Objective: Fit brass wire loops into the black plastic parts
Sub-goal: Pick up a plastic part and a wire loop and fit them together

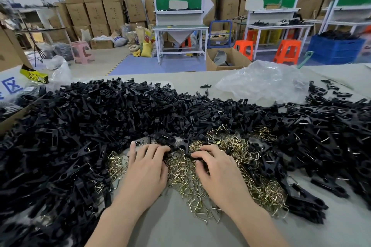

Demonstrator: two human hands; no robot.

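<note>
Two hands were in view. Left hand (147,168) and right hand (217,170) had curled fingers, both pinching a black plastic part (185,146) between their fingertips, just above the brass wire loops (180,174) piled mid-table (180,232). The part's long axis ran roughly away from the person, eyed end far, the rest hidden by fingers. Loops and the heap of loose black parts (100,118) were too many to count and pointed every way. One clear plastic bag (261,82) lay far right.

The left hand (147,164) and right hand (217,172) hide what their fingertips (201,149) grip
</note>
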